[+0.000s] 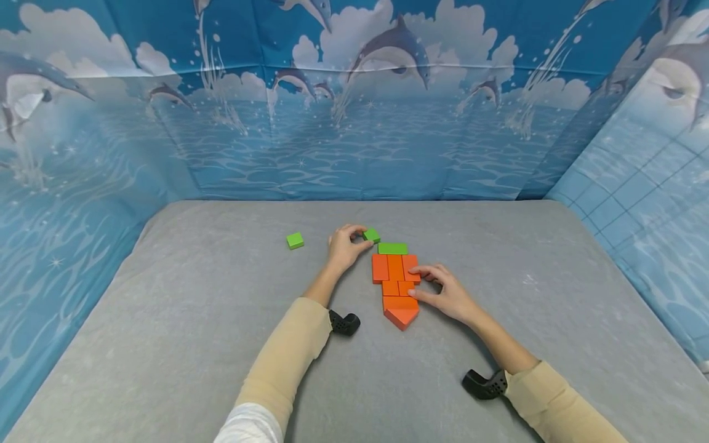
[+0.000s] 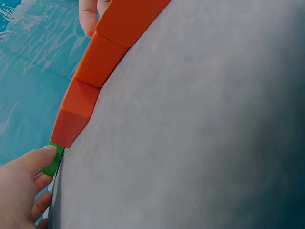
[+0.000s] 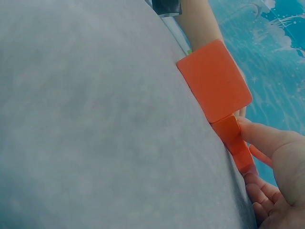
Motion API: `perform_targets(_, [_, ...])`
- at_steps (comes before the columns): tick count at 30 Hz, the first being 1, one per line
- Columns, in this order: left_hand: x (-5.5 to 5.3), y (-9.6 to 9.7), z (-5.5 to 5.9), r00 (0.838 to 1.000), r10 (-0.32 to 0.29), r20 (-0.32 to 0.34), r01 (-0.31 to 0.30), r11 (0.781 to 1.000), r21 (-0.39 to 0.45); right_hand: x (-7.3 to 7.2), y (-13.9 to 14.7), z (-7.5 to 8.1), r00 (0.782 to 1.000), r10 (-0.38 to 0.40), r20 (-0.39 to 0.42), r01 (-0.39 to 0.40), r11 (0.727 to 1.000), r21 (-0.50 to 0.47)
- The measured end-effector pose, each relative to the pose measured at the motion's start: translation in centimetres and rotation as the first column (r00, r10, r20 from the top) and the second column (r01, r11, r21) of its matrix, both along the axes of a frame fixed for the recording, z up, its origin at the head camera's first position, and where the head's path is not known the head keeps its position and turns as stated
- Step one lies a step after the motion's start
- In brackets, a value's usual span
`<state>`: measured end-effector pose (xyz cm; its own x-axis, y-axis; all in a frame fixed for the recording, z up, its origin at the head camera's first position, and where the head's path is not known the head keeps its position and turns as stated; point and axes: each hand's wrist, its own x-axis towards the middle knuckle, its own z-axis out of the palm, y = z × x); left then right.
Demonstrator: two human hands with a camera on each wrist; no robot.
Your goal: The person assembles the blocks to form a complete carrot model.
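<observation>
In the head view an arrangement of orange blocks (image 1: pixel 396 267) lies flat, with a pointed orange block (image 1: pixel 401 317) at the near end. A green rectangular block (image 1: pixel 392 248) adjoins its far end. My left hand (image 1: pixel 344 246) pinches a small green block (image 1: pixel 372 235) between thumb and fingers, just left of and beyond the green rectangle. The left wrist view shows the thumb on this green block (image 2: pixel 53 160). My right hand (image 1: pixel 445 292) touches the right side of the arrangement, thumb against a small orange block (image 3: pixel 229 131) and fingertips at a farther one.
Another small green block (image 1: pixel 295 240) lies by itself to the left of my left hand. A grey cloth (image 1: pixel 221 344) covers the table, and blue dolphin-print curtains (image 1: pixel 354 141) stand behind and at both sides. Each wrist carries a black camera mount (image 1: pixel 485 384).
</observation>
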<state>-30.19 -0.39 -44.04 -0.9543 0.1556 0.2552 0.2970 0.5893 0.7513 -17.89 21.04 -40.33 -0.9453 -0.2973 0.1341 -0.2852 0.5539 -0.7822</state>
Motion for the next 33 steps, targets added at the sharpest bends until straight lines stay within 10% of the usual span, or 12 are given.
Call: perform_targets(33, [0.02, -0.03, -0.52, 0.999, -0.035, -0.014, 0.034, 0.998, -0.043, -0.02, 0.07, -0.06, 1.0, 0.012, -0.002, -0.012, 1.0, -0.006])
